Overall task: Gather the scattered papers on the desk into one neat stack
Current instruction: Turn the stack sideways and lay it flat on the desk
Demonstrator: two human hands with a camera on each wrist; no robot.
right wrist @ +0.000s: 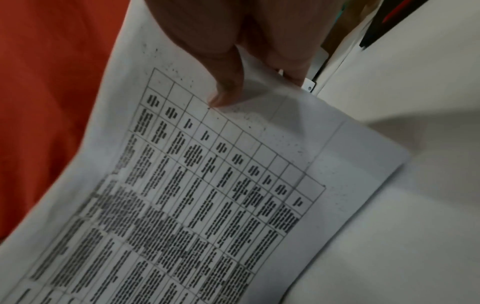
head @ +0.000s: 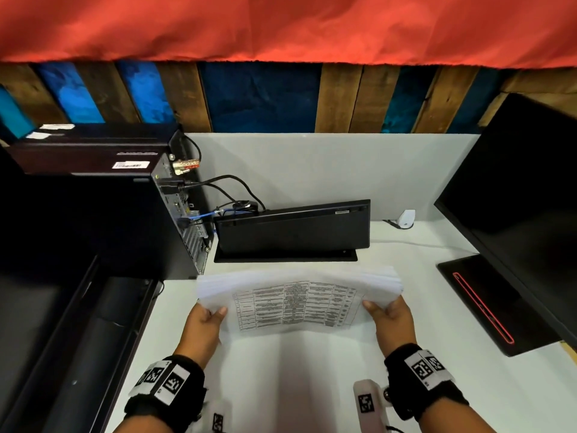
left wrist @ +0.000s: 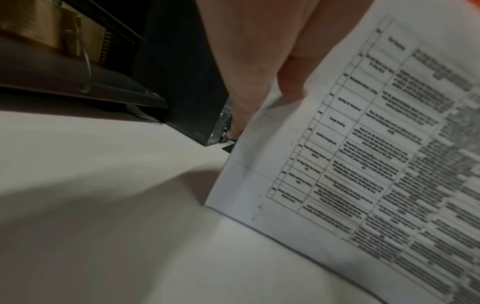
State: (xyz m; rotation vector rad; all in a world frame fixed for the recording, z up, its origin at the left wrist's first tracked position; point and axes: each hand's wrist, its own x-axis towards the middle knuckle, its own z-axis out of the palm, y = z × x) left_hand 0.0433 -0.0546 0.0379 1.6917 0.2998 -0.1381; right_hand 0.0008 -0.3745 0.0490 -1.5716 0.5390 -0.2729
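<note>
A stack of white papers (head: pixel 296 304) with a printed table on the front sheet stands tilted on its lower edge on the white desk (head: pixel 312 385). My left hand (head: pixel 207 314) grips its left edge, thumb on the front. My right hand (head: pixel 385 312) grips the right edge the same way. The sheets fan apart slightly at the upper right. In the left wrist view the papers (left wrist: pixel 350 164) meet the desk at a lower corner under my left hand (left wrist: pixel 259 92). In the right wrist view my right hand (right wrist: pixel 246 78) pinches the papers (right wrist: pixel 207 195), thumb on the table print.
A black keyboard (head: pixel 292 228) leans upright behind the papers. A black computer tower (head: pixel 100 214) with cables stands at the left, a monitor (head: pixel 524 198) on a red-striped base (head: pixel 487 304) at the right. A white partition (head: pixel 327 164) closes the back.
</note>
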